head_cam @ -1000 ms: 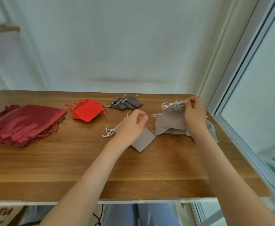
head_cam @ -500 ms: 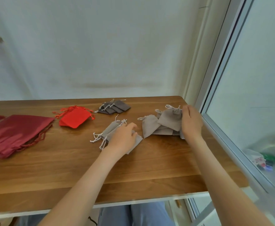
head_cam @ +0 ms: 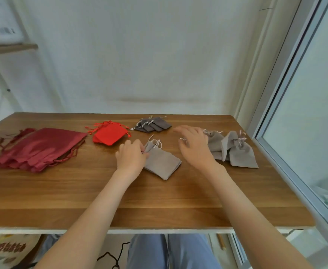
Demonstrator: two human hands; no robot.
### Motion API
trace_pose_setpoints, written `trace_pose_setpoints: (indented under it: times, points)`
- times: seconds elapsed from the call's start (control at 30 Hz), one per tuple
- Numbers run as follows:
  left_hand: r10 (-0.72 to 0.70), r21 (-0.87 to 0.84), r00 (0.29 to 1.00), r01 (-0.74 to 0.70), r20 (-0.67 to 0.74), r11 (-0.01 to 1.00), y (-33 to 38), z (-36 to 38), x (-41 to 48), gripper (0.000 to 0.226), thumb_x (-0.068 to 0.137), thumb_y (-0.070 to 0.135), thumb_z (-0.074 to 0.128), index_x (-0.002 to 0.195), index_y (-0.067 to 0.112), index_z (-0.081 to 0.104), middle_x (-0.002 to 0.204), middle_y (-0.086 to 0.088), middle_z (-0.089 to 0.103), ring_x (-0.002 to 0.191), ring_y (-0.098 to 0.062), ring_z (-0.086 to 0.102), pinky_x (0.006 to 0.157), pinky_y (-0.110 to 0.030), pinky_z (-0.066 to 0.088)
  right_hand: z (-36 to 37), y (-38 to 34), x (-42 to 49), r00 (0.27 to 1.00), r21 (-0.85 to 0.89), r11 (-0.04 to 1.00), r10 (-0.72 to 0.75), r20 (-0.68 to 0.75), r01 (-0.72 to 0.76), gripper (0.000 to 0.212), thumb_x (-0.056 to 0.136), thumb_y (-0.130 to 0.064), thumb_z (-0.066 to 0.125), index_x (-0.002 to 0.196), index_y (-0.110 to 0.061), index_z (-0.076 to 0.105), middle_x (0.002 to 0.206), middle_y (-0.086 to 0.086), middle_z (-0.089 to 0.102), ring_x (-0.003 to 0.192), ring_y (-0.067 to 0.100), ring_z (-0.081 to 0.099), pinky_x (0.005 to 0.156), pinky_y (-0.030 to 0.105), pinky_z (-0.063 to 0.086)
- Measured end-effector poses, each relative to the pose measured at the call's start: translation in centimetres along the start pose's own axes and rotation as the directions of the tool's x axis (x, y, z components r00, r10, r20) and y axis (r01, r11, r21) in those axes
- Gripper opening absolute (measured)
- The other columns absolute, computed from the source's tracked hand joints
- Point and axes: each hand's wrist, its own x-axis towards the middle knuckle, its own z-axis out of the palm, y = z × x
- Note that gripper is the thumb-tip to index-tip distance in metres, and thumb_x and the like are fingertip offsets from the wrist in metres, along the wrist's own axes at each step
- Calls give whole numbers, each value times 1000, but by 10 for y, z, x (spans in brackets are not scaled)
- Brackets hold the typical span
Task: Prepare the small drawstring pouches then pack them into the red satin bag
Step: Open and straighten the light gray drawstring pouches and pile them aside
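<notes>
Left hand (head_cam: 132, 156) has its fingers curled on the neck end of the centre pouches (head_cam: 162, 163), a small grey stack lying flat mid-table (head_cam: 159, 199), cords pointing far. Right hand (head_cam: 196, 146) is spread, fingers relaxed, holding nothing, over the left edge of the right pile (head_cam: 238, 152) of grey pouches; it's blurred, so I can't tell if it touches. Satin bags (head_cam: 38, 148) are stacked flat at the far left, well apart from both hands, with red pouches (head_cam: 110, 133) just right of them and dark pouches (head_cam: 153, 125) at the far middle.
</notes>
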Motion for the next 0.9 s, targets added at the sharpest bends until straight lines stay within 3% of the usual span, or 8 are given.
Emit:
trace_pose_setpoints:
  times: [0.07,0.2,0.3,0.47,0.6,0.7,0.8,0.9]
  points:
    - [74,-105,997,-74,-2,992,-4,-5,-2,8,90,29,60,91,23,55,105,-2,53,104,-24,48,85,-38,37,10,-6,1,992,85,995,-67,108,58,46,93,-2,42,133,-23,52,140,-2,48,129,20,36,107,35,26]
    - [310,-432,949,-258,53,864,-4,-23,-12,13,92,25,58,81,23,50,82,1,61,76,-13,55,64,-31,41,26,-16,4,951,244,969,-119,285,48,47,96,-7,43,141,-23,43,145,-1,45,135,18,34,114,40,25]
    - [380,-489,924,-307,54,817,-6,-30,-15,9,93,22,57,85,22,53,90,5,65,89,-8,59,74,-29,44,31,-19,6,945,173,985,-77,319,22,35,97,-16,46,130,-23,53,127,-2,57,119,19,46,103,41,35]
    - [243,-436,970,-209,25,875,-20,-26,-8,17,93,34,56,99,18,53,90,6,63,87,-8,58,75,-26,43,27,-17,5,951,215,971,34,308,-105,23,94,-19,56,116,-17,61,102,-1,57,89,7,49,74,15,39]
    - [239,-403,964,-174,115,899,-31,-24,-3,15,95,31,53,94,18,61,77,6,60,74,-8,55,65,-23,40,25,-12,0,936,276,945,75,345,-178,25,96,-10,49,116,-18,62,105,-4,54,93,5,49,72,7,36]
    - [218,-549,963,-98,157,830,-40,-18,0,14,97,18,50,92,14,62,71,4,57,55,-7,47,59,-25,40,25,-8,-1,932,249,952,81,353,-177,28,97,-7,45,118,-16,62,107,-2,54,93,8,52,68,5,39]
    - [150,-675,985,-51,89,736,-43,-9,4,16,98,11,47,91,13,61,70,2,56,53,-6,46,56,-21,42,30,-3,4,945,203,964,106,309,-174,22,96,-12,50,113,-14,64,103,-2,55,89,7,50,66,0,38]
    - [47,-777,999,-8,28,629,-39,-1,8,19,99,11,45,88,19,59,73,1,57,59,-10,49,57,-21,44,38,-3,11,973,195,968,119,197,-157,25,93,-15,56,118,-15,59,103,-4,51,95,11,49,77,12,40]
